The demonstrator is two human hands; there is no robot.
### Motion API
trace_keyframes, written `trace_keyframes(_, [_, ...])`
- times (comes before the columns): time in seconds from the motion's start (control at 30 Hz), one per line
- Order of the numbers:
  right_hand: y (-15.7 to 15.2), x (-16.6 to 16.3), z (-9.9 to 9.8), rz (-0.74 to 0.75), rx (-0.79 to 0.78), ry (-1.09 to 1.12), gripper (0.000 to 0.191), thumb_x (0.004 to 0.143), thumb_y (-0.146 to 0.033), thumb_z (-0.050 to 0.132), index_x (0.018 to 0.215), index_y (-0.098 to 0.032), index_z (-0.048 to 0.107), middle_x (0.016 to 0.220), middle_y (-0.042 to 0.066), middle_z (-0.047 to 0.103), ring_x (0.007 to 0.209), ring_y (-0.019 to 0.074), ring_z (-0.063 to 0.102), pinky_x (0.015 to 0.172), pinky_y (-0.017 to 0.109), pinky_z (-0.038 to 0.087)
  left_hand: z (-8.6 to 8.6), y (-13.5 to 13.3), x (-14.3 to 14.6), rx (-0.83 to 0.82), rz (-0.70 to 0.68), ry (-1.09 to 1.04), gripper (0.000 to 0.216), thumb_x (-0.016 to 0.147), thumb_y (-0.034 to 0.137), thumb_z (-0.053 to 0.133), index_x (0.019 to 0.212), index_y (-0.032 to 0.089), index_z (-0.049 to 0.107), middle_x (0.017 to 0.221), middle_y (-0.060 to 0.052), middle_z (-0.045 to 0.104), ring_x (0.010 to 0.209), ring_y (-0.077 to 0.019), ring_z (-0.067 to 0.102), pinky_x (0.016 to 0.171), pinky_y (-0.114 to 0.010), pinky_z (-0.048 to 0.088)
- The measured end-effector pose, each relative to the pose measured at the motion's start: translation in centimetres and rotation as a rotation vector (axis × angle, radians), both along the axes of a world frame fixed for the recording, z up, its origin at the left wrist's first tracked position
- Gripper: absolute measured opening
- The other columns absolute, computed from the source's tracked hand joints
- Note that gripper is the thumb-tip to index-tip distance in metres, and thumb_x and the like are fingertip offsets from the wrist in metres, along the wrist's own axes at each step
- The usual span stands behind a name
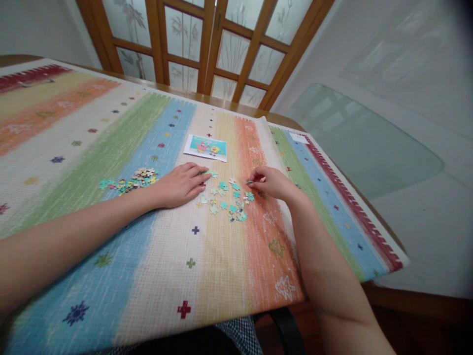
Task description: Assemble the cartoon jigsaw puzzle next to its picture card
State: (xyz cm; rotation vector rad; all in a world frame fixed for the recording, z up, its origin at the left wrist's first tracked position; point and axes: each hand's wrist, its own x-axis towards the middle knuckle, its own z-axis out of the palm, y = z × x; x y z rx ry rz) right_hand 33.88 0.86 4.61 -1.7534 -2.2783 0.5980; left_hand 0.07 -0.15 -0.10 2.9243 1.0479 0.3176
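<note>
My left hand [183,185] lies flat on the striped tablecloth, its fingers stretched out and the fingertips touching some jigsaw pieces near the picture card. Between my hands, several loose turquoise and cream jigsaw pieces [223,186] are spread out singly. My right hand [269,181] is at the right edge of this spread, thumb and forefinger pinching a small jigsaw piece [250,182]. A heaped pile of mixed jigsaw pieces [138,178] sits to the left, partly behind my left wrist. Beyond the hands is a picture card [207,147] with colourful cartoon figures on turquoise.
A striped tablecloth [177,266] covers the table. At the far right edge lies a small white paper [298,138]. Wooden doors with frosted panes [183,29] stand behind the table, and a pale wall is at the right. A dark chair part [288,330] shows below the near edge.
</note>
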Motion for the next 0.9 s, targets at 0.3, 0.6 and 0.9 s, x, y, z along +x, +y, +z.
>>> trace_keyframes(0.3, [-0.8, -4.0, 0.2, 0.006, 0.192, 0.291, 0.006, 0.088, -0.019, 0.066, 0.087, -0.021, 0.071, 0.087, 0.005, 0.077, 0.08, 0.0184, 0.069, 0.077, 0.033, 0.052, -0.2, 0.1, 0.0, 0.003, -0.008, -0.019, 0.057, 0.113, 0.049, 0.026, 0.155, 0.02, 0.052, 0.158, -0.012, 0.054, 0.143, -0.0291, 0.046, 0.124, -0.045, 0.033])
trace_keyframes(0.6, [0.3, -7.9, -1.3, 0.007, 0.104, 0.282, 0.006, 0.088, -0.018, 0.07, 0.086, -0.021, 0.074, 0.085, 0.003, 0.078, 0.079, 0.0183, 0.068, 0.075, 0.032, 0.05, 0.0, 0.0, 0.1, 0.0, -0.003, -0.009, 0.059, 0.113, 0.048, 0.027, 0.156, 0.017, 0.052, 0.157, -0.013, 0.054, 0.143, -0.0308, 0.046, 0.125, -0.046, 0.033])
trace_keyframes(0.9, [1.2, -8.1, -2.2, -0.031, 0.069, 0.329, 0.012, 0.09, -0.021, 0.069, 0.091, -0.02, 0.081, 0.088, 0.005, 0.08, 0.08, 0.0184, 0.07, 0.076, 0.032, 0.053, 0.0, 0.0, 0.1, -0.006, -0.003, -0.028, 0.057, 0.113, 0.048, 0.027, 0.156, 0.019, 0.052, 0.156, -0.012, 0.055, 0.143, -0.0303, 0.047, 0.124, -0.046, 0.033])
